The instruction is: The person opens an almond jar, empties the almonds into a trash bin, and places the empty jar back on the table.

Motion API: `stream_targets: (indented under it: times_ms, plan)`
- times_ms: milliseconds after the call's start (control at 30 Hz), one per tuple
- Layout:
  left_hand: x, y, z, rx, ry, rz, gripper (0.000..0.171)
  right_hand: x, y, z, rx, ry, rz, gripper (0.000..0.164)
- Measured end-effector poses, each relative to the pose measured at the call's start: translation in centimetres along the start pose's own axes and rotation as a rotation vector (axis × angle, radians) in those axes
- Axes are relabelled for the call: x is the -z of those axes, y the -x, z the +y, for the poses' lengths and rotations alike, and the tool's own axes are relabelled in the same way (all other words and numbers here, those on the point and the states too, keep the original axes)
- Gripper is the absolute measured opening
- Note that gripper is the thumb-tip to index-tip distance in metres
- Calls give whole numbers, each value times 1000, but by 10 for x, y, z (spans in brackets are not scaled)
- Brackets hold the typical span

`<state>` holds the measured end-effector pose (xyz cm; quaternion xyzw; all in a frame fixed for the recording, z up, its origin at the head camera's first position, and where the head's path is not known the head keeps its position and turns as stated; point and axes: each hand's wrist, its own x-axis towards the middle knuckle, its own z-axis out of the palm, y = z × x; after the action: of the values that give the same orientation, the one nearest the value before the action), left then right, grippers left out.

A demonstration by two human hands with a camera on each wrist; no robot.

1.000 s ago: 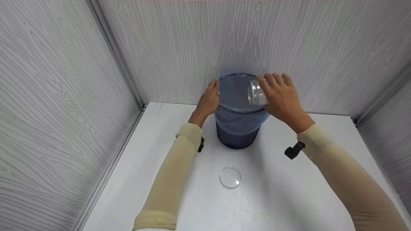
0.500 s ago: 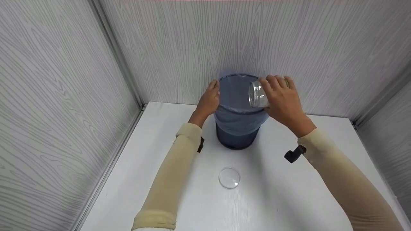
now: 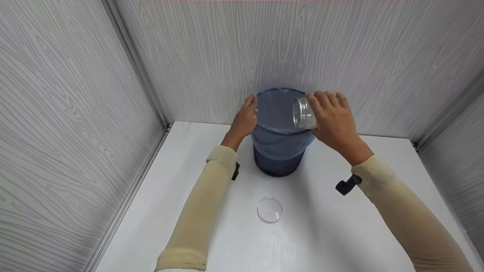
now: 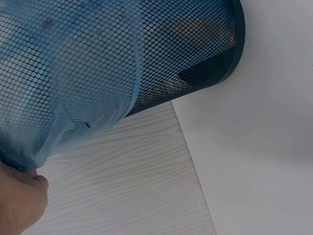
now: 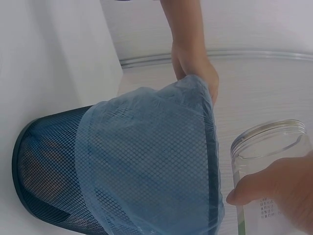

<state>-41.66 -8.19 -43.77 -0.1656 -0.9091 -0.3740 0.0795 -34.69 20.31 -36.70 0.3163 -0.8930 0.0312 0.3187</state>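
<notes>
A dark blue mesh waste bin (image 3: 278,166) stands at the back of the white table, lined with a translucent blue bag (image 5: 151,147) folded down over its rim. My left hand (image 3: 245,118) grips the bin's left rim through the bag; some of its fingers are hidden. The right hand (image 3: 334,122) holds a clear jar (image 3: 305,113) on its side over the bin's right rim, its mouth facing left. Small printed text shows on the jar in the right wrist view. Nearer the front, a round transparent lid (image 3: 269,210) lies on the table.
Pale wood-grain panels (image 3: 211,56) close the table in at the back and both sides. The bin stands close to the back panel. The white tabletop (image 3: 227,245) stretches toward the front. A small black device (image 3: 346,185) is strapped at my right wrist.
My right hand and the jar have dropped slightly, the jar still on its side. The left hand stays on the rim, and the bin and lid stay in place.
</notes>
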Motion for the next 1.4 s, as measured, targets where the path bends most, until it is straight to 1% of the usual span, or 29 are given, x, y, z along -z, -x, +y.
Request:
stream_targets:
  times_ms: [167, 400, 500, 733, 933, 1167, 1400]
  plan:
    - [0, -2, -1, -12, -28, 7, 53, -1, 2, 0, 1, 8, 9, 96]
    - [0, -2, -2, -2, -28, 1, 53, -3, 8, -1, -15, 18, -13, 96]
    - [0, -1, -2, -2, -31, 4, 53, -5, 9, 0, -13, 17, -10, 97]
    - [1, -1, 1, -14, -39, -4, 54, -5, 15, 1, -33, -3, 26, 94]
    - [1, -2, -1, -25, -39, 5, 53, -6, 18, 4, -52, -21, 52, 91]
    - [1, -1, -3, -5, -35, -8, 53, -8, 21, 2, -63, -18, 70, 96]
    - [0, -2, -4, 0, -20, -10, 53, -8, 25, -1, -79, -41, 76, 94]
